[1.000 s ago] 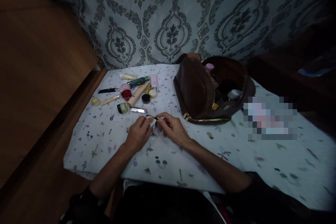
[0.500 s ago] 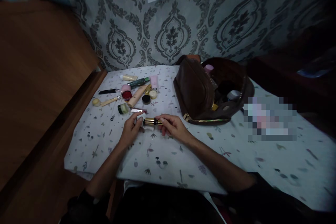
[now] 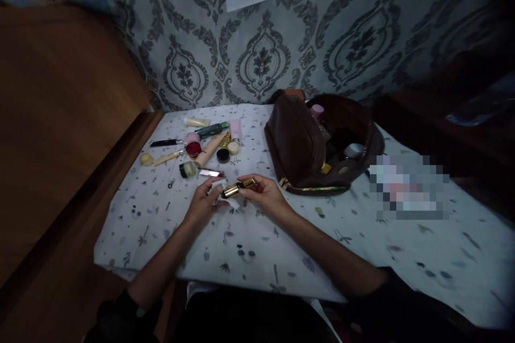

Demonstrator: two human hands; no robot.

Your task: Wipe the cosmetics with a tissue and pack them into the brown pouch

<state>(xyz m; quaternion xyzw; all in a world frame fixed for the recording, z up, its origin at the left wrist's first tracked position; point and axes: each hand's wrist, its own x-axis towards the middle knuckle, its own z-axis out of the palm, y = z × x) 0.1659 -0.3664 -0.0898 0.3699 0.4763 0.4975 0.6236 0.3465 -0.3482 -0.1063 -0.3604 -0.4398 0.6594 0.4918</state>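
Observation:
My right hand is closed around one end of a gold cosmetic tube with a dark band at its middle and a dark tip. It looks like a lipstick, though its exact kind is hard to tell. In my left hand the fingers pinch a white tissue, which wraps the tube's left end. Just beyond the left fingertips lies a slim pinkish tube, beside a small jar with a dark green lid.
Several cosmetics lie behind my hands, among them a peach tube, a dark green tube, a pink tube and a brush. An unzipped brown bag holds more items on the right. A wooden cabinet borders the left.
The gold tube has tilted, its right end now higher. More of the tube shows past my right fingers, and the tissue hangs lower under it. The view has shifted slightly.

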